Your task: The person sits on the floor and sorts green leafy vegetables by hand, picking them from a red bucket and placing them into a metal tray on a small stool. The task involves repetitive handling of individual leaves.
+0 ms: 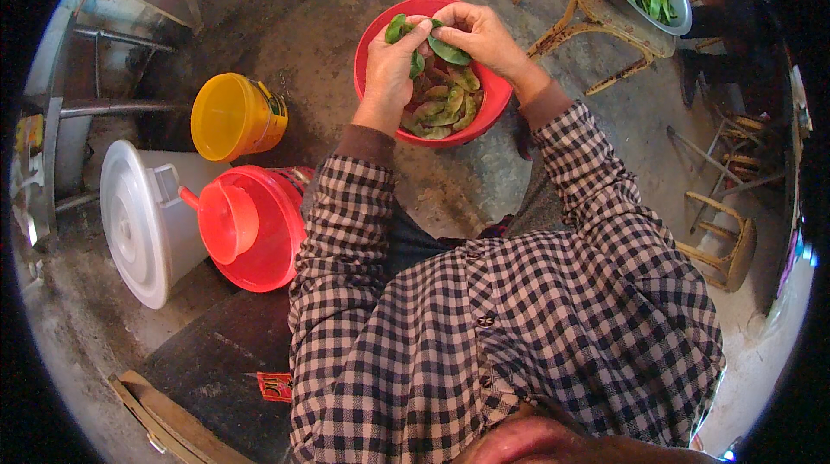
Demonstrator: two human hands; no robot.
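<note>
Above a red plastic basin [499, 101], my left hand [394, 68] and my right hand [478, 32] meet, thumbs and fingertips close together. Between the fingers of my left hand is a green bean pod [396, 29], partly covered by the fingers. My right hand pinches another broad green pod [450, 51] that hangs over the basin. More flat bean pods [444, 107], green tinged with brown, lie under water inside the basin. My hands hide part of the basin's far side.
At upper right, a metal bowl [682, 16] of green pods rests on a worn stool [648, 42]. To the left stand a yellow bucket [224, 117], a lidded white bin [130, 224] and a red bucket [279, 256] holding a red dipper [228, 221]. Another stool [739, 250] is at right.
</note>
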